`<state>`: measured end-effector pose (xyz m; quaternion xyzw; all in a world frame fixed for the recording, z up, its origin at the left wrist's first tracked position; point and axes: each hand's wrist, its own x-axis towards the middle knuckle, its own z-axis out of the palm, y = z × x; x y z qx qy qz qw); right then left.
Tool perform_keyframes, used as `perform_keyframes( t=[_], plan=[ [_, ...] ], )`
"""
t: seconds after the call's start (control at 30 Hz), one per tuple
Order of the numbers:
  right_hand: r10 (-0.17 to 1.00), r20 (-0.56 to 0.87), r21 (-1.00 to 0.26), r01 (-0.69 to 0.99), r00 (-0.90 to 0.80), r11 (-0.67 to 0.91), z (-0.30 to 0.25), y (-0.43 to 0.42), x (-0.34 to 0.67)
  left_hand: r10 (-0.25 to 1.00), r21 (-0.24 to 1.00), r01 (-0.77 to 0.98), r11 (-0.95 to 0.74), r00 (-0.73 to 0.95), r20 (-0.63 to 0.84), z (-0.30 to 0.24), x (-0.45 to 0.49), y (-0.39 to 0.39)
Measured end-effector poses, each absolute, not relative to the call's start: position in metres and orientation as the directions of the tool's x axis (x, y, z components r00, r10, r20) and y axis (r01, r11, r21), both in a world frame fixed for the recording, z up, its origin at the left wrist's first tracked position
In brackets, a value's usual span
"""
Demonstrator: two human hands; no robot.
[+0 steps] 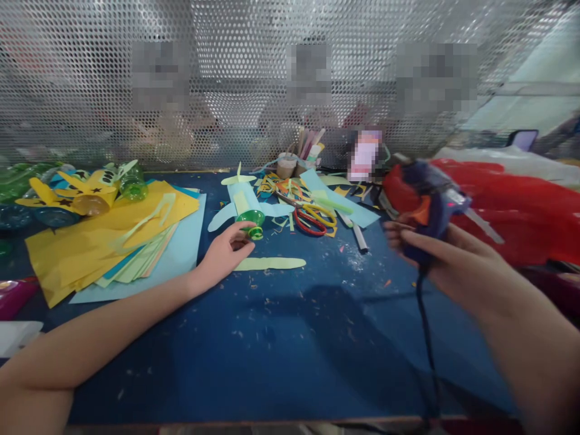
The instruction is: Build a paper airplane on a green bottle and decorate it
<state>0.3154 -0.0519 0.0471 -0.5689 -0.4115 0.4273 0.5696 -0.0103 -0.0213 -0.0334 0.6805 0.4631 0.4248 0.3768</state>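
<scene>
Fingers of my left hand [224, 251] pinch the green bottle [251, 217] by its neck, just nine o'clock of centre; my right hand [457, 260] grips the glue gun [428, 223], three o'clock. A snagged cord [428, 326] could jerk it loose.

The tabletop [281, 362] was deep blue flecked with white, the bottle [252, 219] translucent green, its paper wrap [235, 198] and wings [278, 209] light blue, and the loose paper strip [276, 263] a plain pale green. The glue gun [435, 217] was dark blue with an orange trigger [422, 210] and a black cord [426, 326], while the scissors' handles [312, 232] were red and yellow. The stacked sheets [72, 251] ran yellow, light blue and pale green, the yellow cutout [104, 182] bore dark stars, the plastic bag [512, 187] was bright red, and the screen [99, 66] was silvery grey, patterned with round holes
</scene>
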Motion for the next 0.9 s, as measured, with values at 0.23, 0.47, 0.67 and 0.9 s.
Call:
perform_keyframes(
  t=[0.23,0.47,0.67,0.9],
  plan=[
    [0.977,-0.134,-0.929,0.363,-0.165,-0.066,0.045,-0.062,0.257,0.938,0.906,0.250,-0.342,0.145,0.314,-0.038,-0.012,-0.018],
    [0.957,-0.167,-0.887,0.460,-0.237,-0.040,0.035,-0.058,0.239,0.948,0.928,0.201,-0.314,0.114,0.297,-0.036,-0.012,-0.017],
    [0.891,0.172,-0.685,0.599,-0.420,0.414,0.024,-0.060,0.229,0.938,0.936,0.100,-0.339,0.116,0.327,-0.039,-0.012,-0.015],
    [0.714,0.377,-0.387,0.600,-0.590,0.700,0.002,-0.060,0.222,0.916,0.919,0.045,-0.391,0.117,0.384,-0.041,-0.011,-0.016]
  ],
)
